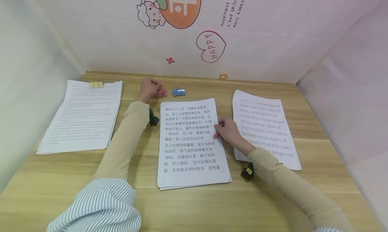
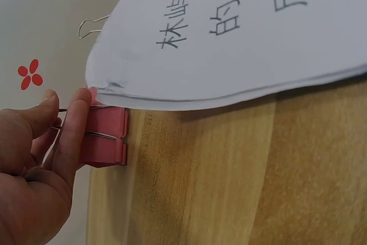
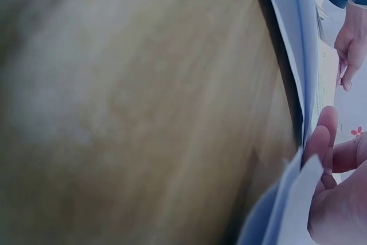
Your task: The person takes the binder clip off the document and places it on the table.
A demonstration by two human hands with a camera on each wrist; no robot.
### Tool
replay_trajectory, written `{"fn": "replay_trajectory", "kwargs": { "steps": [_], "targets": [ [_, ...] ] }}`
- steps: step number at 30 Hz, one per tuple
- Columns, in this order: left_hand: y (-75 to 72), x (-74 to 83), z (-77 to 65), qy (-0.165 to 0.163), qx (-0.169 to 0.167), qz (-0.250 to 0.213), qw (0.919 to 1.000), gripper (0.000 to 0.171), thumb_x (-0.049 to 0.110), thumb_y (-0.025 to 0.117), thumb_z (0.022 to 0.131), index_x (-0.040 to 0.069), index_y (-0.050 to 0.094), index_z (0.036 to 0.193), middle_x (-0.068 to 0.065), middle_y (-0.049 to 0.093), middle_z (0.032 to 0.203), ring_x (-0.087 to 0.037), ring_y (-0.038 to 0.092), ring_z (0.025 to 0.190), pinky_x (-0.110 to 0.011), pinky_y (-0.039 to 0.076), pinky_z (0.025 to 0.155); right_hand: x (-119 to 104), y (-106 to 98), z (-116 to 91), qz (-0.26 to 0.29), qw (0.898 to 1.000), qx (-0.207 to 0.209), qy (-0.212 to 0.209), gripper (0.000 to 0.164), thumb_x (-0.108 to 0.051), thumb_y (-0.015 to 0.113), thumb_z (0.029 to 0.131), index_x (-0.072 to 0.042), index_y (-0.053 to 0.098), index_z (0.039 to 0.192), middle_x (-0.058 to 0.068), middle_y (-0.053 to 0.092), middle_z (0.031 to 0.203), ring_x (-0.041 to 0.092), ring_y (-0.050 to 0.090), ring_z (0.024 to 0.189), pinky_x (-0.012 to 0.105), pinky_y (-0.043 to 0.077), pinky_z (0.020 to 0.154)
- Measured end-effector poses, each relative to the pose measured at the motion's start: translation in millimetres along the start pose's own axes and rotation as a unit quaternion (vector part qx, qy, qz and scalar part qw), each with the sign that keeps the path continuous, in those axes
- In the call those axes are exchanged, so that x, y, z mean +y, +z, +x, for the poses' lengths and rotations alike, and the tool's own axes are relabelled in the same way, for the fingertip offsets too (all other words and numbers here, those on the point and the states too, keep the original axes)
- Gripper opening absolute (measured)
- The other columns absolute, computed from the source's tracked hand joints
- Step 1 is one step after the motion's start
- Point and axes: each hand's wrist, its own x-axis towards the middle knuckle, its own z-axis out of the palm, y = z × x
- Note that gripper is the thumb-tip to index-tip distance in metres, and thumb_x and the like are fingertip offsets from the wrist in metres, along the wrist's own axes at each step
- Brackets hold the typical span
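Left hand (image 1: pixel 149 88) has its grip pinched on pink binder clip (image 1: pixel 162 93) by the wire handles, just beyond far-left corner of Chinese-text paper stack (image 1: pixel 188 147), long axis near-to-far on table (image 1: pixel 194 210), right hand (image 1: pixel 229 130) pinching its right edge

Worktop (image 1: pixel 188 208): pale yellow-brown, wood-grained surface. Back wall (image 1: pixel 115 46): whitish covering, printed with orange fruit motif (image 1: pixel 181 7), white sheep figure (image 1: pixel 150 14), black English lettering (image 1: pixel 234 9), red-outlined heart (image 1: pixel 211 46) marked "HAPPY", red flower (image 1: pixel 170 60), orange flower (image 1: pixel 223 76) near the worktop's far edge. Left wall (image 1: pixel 30 70), right wall (image 1: pixel 351 90): pale, plain. Light: soft, pinkish toward upper right.
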Motion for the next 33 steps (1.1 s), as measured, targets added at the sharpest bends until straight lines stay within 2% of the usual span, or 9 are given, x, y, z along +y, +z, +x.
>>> {"fn": "replay_trajectory", "kwargs": {
  "steps": [5, 11, 16, 20, 25, 28, 30, 33],
  "targets": [
    [-1.0, -2.3, 0.5, 0.005, -0.014, -0.022, 0.9996, 0.023, 0.017, 0.059, 0.092, 0.001, 0.057, 0.107, -0.006, 0.057, 0.098, -0.007, 0.062, 0.074, -0.017, 0.056, 0.068, 0, 1, 0, 0.000, 1.000, 0.004, -0.003, 0.021, -0.010, 0.053, 0.092, 0.003, 0.057, 0.108, 0.010, 0.060, 0.079, 0.009, 0.061, 0.056, 0.023, 0.054, 0.056],
    [-1.0, -5.7, 3.6, 0.018, -0.010, -0.020, 0.9996, 0.023, 0.013, 0.060, 0.090, -0.003, 0.057, 0.107, -0.007, 0.059, 0.093, 0.000, 0.059, 0.058, -0.011, 0.052, 0.055, -1, 1, 0, -0.003, 1.000, 0.003, -0.012, 0.021, -0.010, 0.053, 0.093, 0.003, 0.057, 0.108, 0.010, 0.060, 0.079, 0.010, 0.062, 0.056, 0.022, 0.054, 0.055],
    [0.7, -10.5, 6.5, 0.015, -0.018, -0.039, 0.9990, 0.026, 0.008, 0.059, 0.090, -0.005, 0.056, 0.113, -0.013, 0.062, 0.096, -0.002, 0.060, 0.053, -0.016, 0.056, 0.059, -2, 1, -1, -0.009, 1.000, 0.006, -0.010, 0.021, -0.011, 0.053, 0.093, 0.003, 0.057, 0.109, 0.010, 0.060, 0.079, 0.010, 0.062, 0.057, 0.022, 0.053, 0.056],
    [1.0, -13.6, 7.7, 0.013, -0.016, -0.034, 0.9992, 0.028, 0.009, 0.059, 0.091, -0.003, 0.058, 0.117, -0.018, 0.064, 0.108, -0.005, 0.063, 0.061, -0.020, 0.058, 0.065, -2, 1, -1, -0.012, 1.000, 0.009, -0.004, 0.021, -0.011, 0.053, 0.093, 0.002, 0.058, 0.108, 0.009, 0.059, 0.078, 0.011, 0.062, 0.057, 0.021, 0.052, 0.055],
    [-4.2, -18.3, 6.6, 0.041, 0.031, -0.015, 0.9985, 0.031, 0.011, 0.058, 0.090, -0.001, 0.059, 0.119, -0.019, 0.064, 0.116, -0.006, 0.061, 0.068, -0.016, 0.056, 0.064, -4, 1, -1, -0.035, 0.999, 0.014, -0.005, 0.021, -0.012, 0.054, 0.092, 0.001, 0.059, 0.107, 0.009, 0.060, 0.078, 0.011, 0.061, 0.056, 0.021, 0.048, 0.053],
    [-15.1, -23.2, 3.2, 0.059, 0.054, -0.058, 0.9951, 0.033, 0.009, 0.057, 0.090, -0.004, 0.056, 0.120, -0.023, 0.063, 0.116, -0.004, 0.062, 0.066, -0.017, 0.057, 0.067, -5, 2, -1, -0.056, 0.998, 0.014, -0.003, 0.022, -0.013, 0.053, 0.092, 0.001, 0.059, 0.108, 0.010, 0.062, 0.079, 0.012, 0.061, 0.056, 0.021, 0.047, 0.054],
    [-25.7, -26.8, -0.2, 0.064, 0.060, -0.108, 0.9902, 0.034, 0.006, 0.056, 0.090, -0.007, 0.052, 0.122, -0.026, 0.062, 0.115, -0.004, 0.063, 0.063, -0.018, 0.058, 0.068, -5, 2, 0, -0.068, 0.998, 0.016, 0.000, 0.022, -0.013, 0.053, 0.092, 0.001, 0.059, 0.107, 0.011, 0.063, 0.079, 0.012, 0.061, 0.057, 0.021, 0.046, 0.054],
    [-45.9, -33.1, -6.1, 0.066, 0.071, -0.158, 0.9828, 0.036, 0.004, 0.055, 0.090, -0.010, 0.049, 0.123, -0.022, 0.061, 0.107, -0.002, 0.063, 0.059, -0.015, 0.058, 0.065, -5, 2, 2, -0.082, 0.996, 0.017, 0.003, 0.021, -0.013, 0.053, 0.091, 0.001, 0.059, 0.106, 0.011, 0.064, 0.079, 0.013, 0.061, 0.058, 0.021, 0.047, 0.054]
  ]
}}
